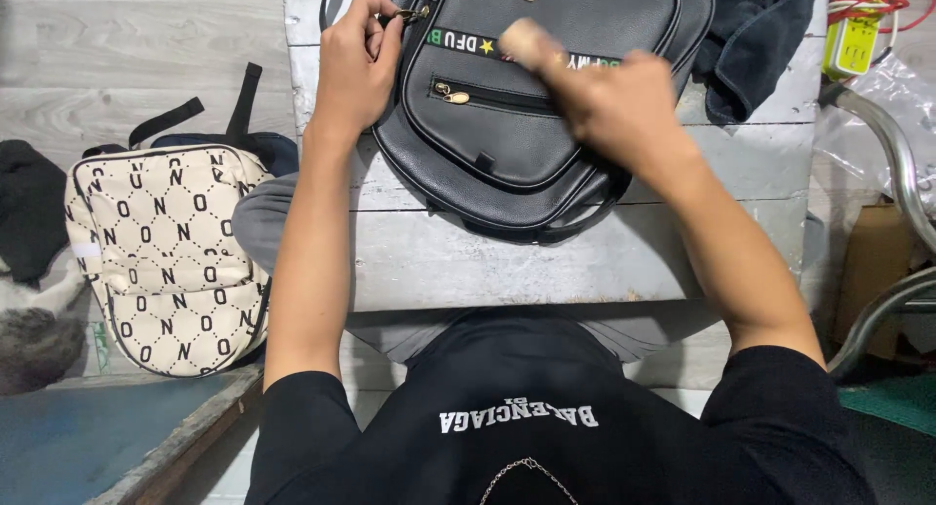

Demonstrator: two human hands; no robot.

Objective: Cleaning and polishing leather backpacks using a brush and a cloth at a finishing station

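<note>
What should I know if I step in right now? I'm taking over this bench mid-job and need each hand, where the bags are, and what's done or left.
Left hand: pinching a gold zipper pull at the upper left edge of the black backpack.
Right hand: blurred, over the bag's front with something pale at its fingertips; what it is cannot be told.
The backpack lies flat on the white wooden table; its front pocket zip looks shut.
A cream patterned backpack sits on the floor to the left, untouched.
A dark cloth lies beside the black bag.
</note>
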